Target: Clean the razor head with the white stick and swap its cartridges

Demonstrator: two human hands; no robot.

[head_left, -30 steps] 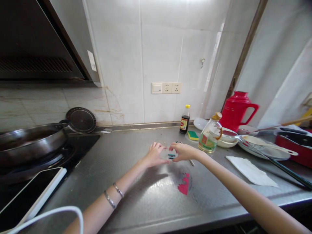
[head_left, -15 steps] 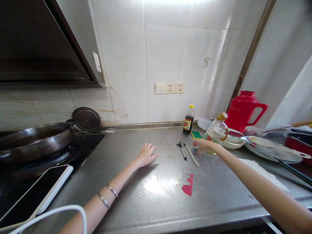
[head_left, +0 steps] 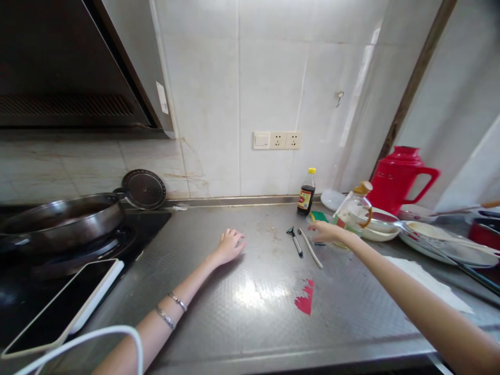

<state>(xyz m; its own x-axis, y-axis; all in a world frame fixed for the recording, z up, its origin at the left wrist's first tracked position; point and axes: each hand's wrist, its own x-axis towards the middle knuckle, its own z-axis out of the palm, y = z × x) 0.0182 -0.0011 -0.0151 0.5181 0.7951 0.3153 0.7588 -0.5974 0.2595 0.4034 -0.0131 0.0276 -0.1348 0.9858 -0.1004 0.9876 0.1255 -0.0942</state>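
Note:
My left hand [head_left: 229, 247] rests on the steel counter [head_left: 219, 323], fingers apart and slightly bent, holding nothing. At the right, my right hand [head_left: 324, 232] is over a small clear item [head_left: 319, 244] that it mostly covers; its fingers are spread, and no grip on the item shows. Behind that hand lies a green and yellow sponge [head_left: 318, 216]. A razor [head_left: 295, 242] and a thin whitish stick [head_left: 310, 249] lie to its left. Nearer the front edge is a torn pink piece [head_left: 305, 298].
A dark sauce bottle [head_left: 307, 194] and a glass jug [head_left: 353, 211] stand at the back right, near a red thermos [head_left: 400, 179] and stacked dishes [head_left: 449, 242]. On the left are a pan [head_left: 66, 224] on the stove and a phone [head_left: 62, 307] with a white cable.
The view has shifted slightly left. My left hand has drawn a little to the left, its fingers more bent. My right hand's fingers have lifted and opened above the small clear item.

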